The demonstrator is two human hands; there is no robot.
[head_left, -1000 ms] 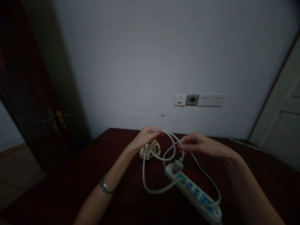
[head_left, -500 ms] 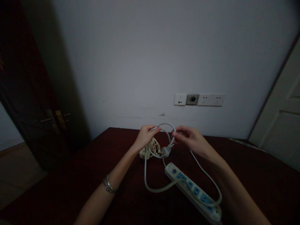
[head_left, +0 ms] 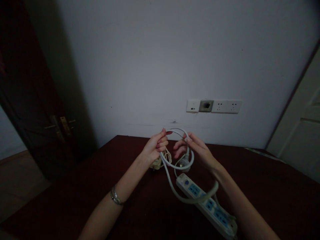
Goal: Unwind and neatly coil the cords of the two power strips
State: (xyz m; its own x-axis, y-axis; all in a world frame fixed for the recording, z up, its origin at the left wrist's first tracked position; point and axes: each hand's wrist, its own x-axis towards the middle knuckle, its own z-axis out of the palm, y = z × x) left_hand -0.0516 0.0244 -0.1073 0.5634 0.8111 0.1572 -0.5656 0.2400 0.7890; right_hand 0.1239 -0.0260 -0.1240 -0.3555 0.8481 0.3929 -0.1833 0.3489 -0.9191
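Observation:
A pale grey power cord [head_left: 172, 191] is looped in the air between my two hands. My left hand [head_left: 156, 145] is closed round the left side of the loops. On the right side, my right hand [head_left: 197, 145] pinches the cord between thumb and fingers. The cord's plug [head_left: 184, 162] hangs just below my right hand. From the loops, slack cord curves down over the white power strip [head_left: 205, 208] with blue sockets, which lies slantwise on the dark red table [head_left: 140, 213]. A second coiled cream cord with a block [head_left: 156, 163] lies behind my left hand, partly hidden.
The wall behind the table carries a row of sockets and switch plates [head_left: 226, 106]. A dark door with a handle [head_left: 65, 126] stands at the left, a pale door [head_left: 305, 110] at the right. A flat strip-like item [head_left: 265, 155] lies by the table's back right edge.
My left hand has closed into a fist round the cord. The loops have grown and shifted right, the plug hangs farther right, and the slack cord has swung over the power strip.

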